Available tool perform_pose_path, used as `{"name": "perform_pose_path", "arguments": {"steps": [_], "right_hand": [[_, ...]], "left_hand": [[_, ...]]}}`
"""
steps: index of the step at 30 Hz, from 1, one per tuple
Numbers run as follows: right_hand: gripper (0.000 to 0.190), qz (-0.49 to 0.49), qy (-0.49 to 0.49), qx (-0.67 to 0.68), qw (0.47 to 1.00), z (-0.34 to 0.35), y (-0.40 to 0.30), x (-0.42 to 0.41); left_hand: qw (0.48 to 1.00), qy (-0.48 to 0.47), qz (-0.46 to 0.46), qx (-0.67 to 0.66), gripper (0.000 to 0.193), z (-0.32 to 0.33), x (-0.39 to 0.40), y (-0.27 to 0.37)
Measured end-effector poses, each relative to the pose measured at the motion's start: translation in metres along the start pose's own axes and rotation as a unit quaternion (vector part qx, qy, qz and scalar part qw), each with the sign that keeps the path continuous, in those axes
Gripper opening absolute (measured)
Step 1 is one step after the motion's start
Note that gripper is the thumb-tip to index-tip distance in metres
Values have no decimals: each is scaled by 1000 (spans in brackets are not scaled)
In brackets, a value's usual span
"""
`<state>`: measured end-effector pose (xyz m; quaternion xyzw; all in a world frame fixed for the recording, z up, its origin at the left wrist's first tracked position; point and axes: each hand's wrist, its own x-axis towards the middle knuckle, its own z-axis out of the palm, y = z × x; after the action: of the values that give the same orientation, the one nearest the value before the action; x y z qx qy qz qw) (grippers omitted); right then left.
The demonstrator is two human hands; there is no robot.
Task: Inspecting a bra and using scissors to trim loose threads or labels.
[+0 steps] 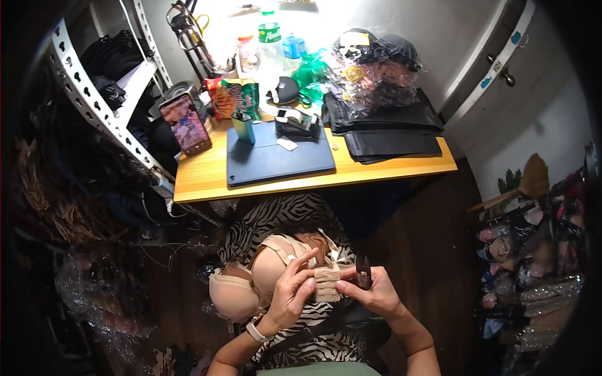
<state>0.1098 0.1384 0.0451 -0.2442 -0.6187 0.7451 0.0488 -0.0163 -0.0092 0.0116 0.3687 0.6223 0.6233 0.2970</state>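
A beige bra (269, 269) with moulded cups lies on zebra-striped fabric (294, 211) in front of me. My left hand (292, 293) pinches the left edge of its hook-and-eye back band (327, 285), thumb against index finger side. The band's other edge is between the thumb and fingers of my right hand (380, 292). Tucked in the right hand, pointing up, is a small dark tool (362, 271) that looks like thread snips. A loose beige strap (333, 246) rises behind the band. A second beige cup (230, 293) sits to the left.
Ahead stands a wooden table (202, 181) with a dark blue tablet case (282, 160), a tape dispenser (297, 123), a propped phone (186, 124) and black plastic pouches (392, 143). A metal shelf (89, 89) rises at left. Plastic-wrapped garments (503, 256) fill the right side.
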Motion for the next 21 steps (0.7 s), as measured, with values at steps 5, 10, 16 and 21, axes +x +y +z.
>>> {"name": "perform_pose_path", "arguments": {"steps": [5,10,16,21], "right_hand": [[12,-23,12,-34,999,-3,-2,-5],[13,-33,18,-25,999,-3,1,-2],[18,-65,36,-97,993,-6,8,-1],[16,-207,104,-288,929,-6,-14,-5]], "left_hand": [[987,-59,-34,-149,26,5,12,-3],[991,-59,-3,-120,22,8,11,-2],[994,-49,8,-95,21,11,12,2],[991,-22,-28,-127,21,11,9,-1]]}}
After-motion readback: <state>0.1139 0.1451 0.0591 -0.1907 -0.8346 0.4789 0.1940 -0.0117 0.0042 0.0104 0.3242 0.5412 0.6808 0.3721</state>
